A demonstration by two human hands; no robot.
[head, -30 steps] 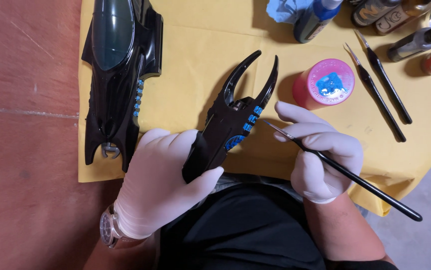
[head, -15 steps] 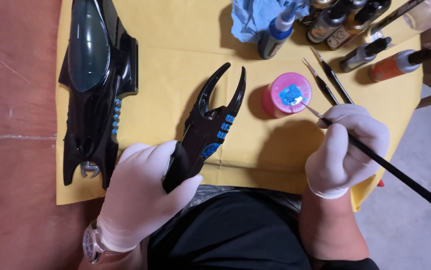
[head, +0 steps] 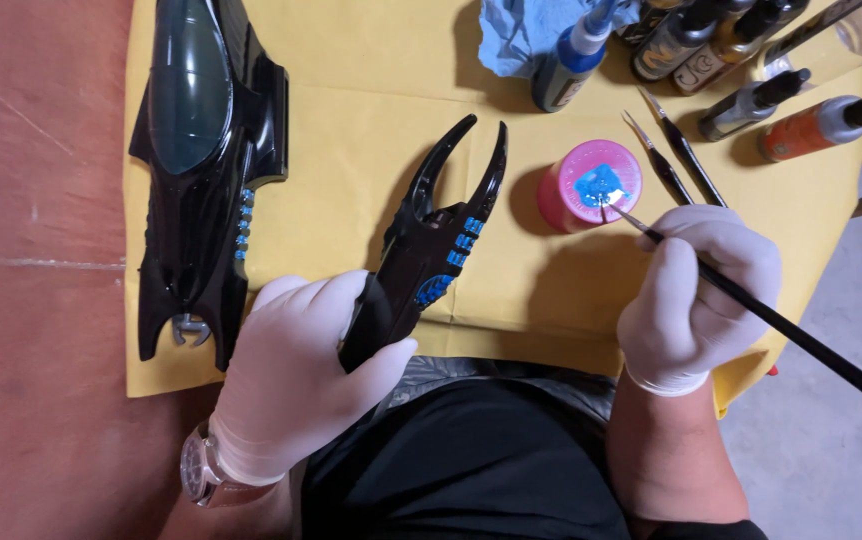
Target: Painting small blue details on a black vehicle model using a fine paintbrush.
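Note:
My left hand (head: pixel 296 375), in a white glove, grips the rear of a black model part (head: pixel 431 250) with two curved prongs and blue-painted details. In a white glove too, my right hand (head: pixel 696 295) holds a long black paintbrush (head: pixel 791 325). The brush tip touches the blue paint on top of a pink pot (head: pixel 591 185). The pronged part lies a little left of the pot, over the yellow cloth (head: pixel 371 100).
A large black model body (head: pixel 201 170) with a dark canopy lies on the cloth at the left. Several paint bottles (head: pixel 731 50), a blue rag (head: pixel 521 35) and two spare brushes (head: pixel 676 155) crowd the upper right. Red-brown tabletop (head: pixel 41 200) shows at the left.
My right hand has carried the brush from the pronged part over to the pink pot, and the tip now touches the blue paint. The left hand keeps hold of the part.

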